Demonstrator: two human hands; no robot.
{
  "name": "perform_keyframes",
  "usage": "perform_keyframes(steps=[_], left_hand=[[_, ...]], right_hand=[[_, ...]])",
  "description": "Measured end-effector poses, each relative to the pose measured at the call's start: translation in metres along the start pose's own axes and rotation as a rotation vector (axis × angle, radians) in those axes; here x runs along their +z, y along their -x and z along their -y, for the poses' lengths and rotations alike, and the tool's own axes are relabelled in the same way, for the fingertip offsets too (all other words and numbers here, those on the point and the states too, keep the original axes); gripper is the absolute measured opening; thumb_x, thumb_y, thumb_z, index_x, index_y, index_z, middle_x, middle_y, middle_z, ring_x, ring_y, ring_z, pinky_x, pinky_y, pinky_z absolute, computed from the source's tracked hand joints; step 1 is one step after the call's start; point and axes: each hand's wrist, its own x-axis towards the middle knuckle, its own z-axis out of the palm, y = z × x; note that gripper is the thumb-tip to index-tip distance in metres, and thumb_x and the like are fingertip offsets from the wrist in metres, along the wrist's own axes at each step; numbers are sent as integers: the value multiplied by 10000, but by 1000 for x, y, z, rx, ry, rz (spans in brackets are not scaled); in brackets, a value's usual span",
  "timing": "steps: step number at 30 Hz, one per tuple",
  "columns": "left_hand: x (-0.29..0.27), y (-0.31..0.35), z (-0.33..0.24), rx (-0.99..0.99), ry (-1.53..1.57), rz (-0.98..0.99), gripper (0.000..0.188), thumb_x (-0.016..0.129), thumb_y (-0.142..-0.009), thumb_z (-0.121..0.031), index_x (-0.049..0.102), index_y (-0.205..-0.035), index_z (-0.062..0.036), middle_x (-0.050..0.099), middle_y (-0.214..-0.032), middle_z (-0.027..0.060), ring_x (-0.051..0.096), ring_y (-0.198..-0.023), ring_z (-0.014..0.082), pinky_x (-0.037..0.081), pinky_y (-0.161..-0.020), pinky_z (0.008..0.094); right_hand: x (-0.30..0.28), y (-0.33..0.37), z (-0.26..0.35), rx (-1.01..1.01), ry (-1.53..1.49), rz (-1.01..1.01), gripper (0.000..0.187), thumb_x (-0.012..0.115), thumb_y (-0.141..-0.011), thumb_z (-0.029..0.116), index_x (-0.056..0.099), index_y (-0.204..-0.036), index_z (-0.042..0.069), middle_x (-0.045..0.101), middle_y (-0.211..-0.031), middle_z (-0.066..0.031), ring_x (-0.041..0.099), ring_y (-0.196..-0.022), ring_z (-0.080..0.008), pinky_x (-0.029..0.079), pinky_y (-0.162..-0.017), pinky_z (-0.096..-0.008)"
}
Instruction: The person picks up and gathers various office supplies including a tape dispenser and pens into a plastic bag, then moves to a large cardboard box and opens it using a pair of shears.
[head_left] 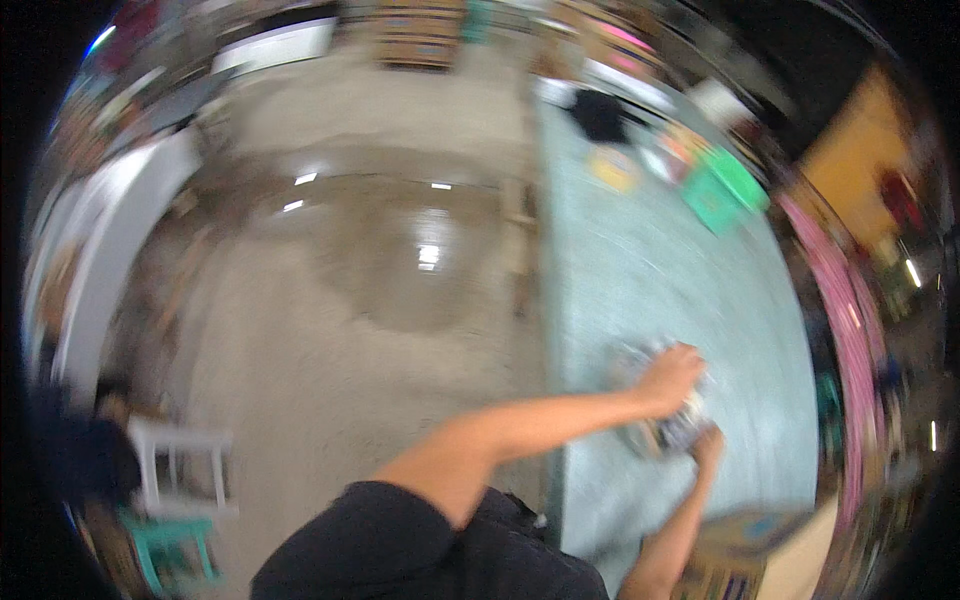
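The picture is blurred by motion. My left hand reaches across to the right and rests on top of a small shiny grey bundle on a pale blue-grey table. My right hand holds the same bundle from its lower right side. What the bundle is made of cannot be told through the blur.
A green crate, a yellow item and a black object lie at the table's far end. A cardboard box sits near my right forearm. White and teal stools stand on the concrete floor at lower left.
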Motion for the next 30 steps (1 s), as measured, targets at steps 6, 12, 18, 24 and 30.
perform_keyframes(steps=[6,12,18,24,30], left_hand=[[42,28,-37,131,-107,483,556,551,-763,-509,596,-981,1,567,-984,182,490,-967,320,358,-846,447],[20,60,-40,318,-111,419,377,653,-712,-372,621,-877,-34,461,-1005,186,412,-951,338,318,-829,443],[24,55,-63,597,-70,367,219,634,-741,-255,589,-810,-51,522,-928,96,463,-946,283,337,-792,421],[8,43,-34,475,108,604,168,576,-793,-198,517,-687,-83,568,-642,79,564,-657,240,374,-670,369],[-44,34,21,513,48,811,179,539,-838,-210,525,-711,-85,574,-636,108,561,-631,281,393,-628,388]], right_hand=[[-42,72,55,46,-214,-129,248,678,-659,250,607,-688,14,592,-750,-161,577,-729,-290,461,-616,-408],[-107,129,99,619,-1347,-104,242,507,-791,186,545,-878,-36,614,-759,-199,631,-658,-278,511,-570,-371],[-164,148,113,702,-707,-572,132,554,-691,129,546,-808,67,558,-834,-129,568,-757,-336,458,-651,-409],[-140,103,89,605,-683,-639,86,504,-688,61,539,-761,88,572,-766,-114,568,-718,-341,445,-584,-442],[-100,54,61,741,-592,-642,56,507,-698,67,542,-741,73,586,-728,-151,575,-695,-356,435,-588,-457]])
